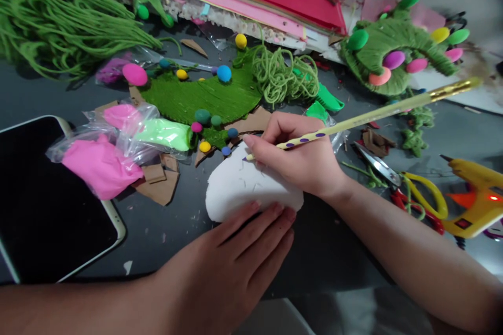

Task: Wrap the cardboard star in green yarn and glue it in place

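Note:
A white rounded cut-out (231, 193), apparently paper or card, lies on the dark table with a few faint pencil lines on it. My left hand (251, 256) rests flat over its near edge, fingers stretched out. In my right hand (294, 152) is a pale yellow pencil (353, 121) with purple spots, pinched between thumb and fingers. Its tip touches or hovers just over the upper part of the cut-out; which one I cannot tell. Just beyond lies a crescent-shaped piece wrapped in green yarn (204, 91), with small coloured balls on and around it.
Left are a tablet (51, 209) and bagged pink clay (100, 165). Green yarn (70, 15) lies at the back left. On the right are scissors (424, 193), a yellow glue gun (475, 193) with a lit red light, and a green wreath-like piece (393, 52).

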### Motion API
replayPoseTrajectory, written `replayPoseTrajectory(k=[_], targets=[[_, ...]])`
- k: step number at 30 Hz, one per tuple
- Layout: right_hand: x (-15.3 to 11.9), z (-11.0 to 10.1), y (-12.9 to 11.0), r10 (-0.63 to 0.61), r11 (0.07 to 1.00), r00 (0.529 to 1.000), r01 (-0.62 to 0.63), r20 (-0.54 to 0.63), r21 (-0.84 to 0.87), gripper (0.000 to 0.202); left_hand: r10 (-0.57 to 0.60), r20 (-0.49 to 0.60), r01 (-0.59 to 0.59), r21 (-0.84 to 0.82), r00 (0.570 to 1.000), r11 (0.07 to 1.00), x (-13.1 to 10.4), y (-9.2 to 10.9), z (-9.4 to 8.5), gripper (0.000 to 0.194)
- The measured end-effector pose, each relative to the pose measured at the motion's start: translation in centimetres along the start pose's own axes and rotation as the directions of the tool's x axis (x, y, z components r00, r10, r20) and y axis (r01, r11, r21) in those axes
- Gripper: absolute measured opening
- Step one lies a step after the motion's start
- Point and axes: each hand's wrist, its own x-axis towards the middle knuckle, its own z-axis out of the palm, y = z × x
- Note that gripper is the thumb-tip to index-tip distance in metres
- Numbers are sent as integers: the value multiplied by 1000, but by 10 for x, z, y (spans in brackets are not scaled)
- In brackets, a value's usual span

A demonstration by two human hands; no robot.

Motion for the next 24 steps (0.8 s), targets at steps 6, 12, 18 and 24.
replayPoseTrajectory(k=[6, 12, 18, 24], targets=[[1, 0, 0, 18, 1000, 1000, -18, -1, 11, 34, -16, 7, 16, 11, 1000, 1000, 3, -1, -1, 60], [1, -1, -2, 13, 1000, 1000, -14, 16, 16, 35, 6, -8, -6, 12, 1000, 1000, 0, -1, 2, 60], [0, -5, 1, -2, 997, 996, 9, -88, 81, 40, -45, -82, 41, -49, 996, 998, -3, 3, 6, 53], [-3, -12, 2, 61, 966, 997, -71, 49, 249, 36, -66, -128, 61, -49, 990, 997, -5, 2, 2, 51]])
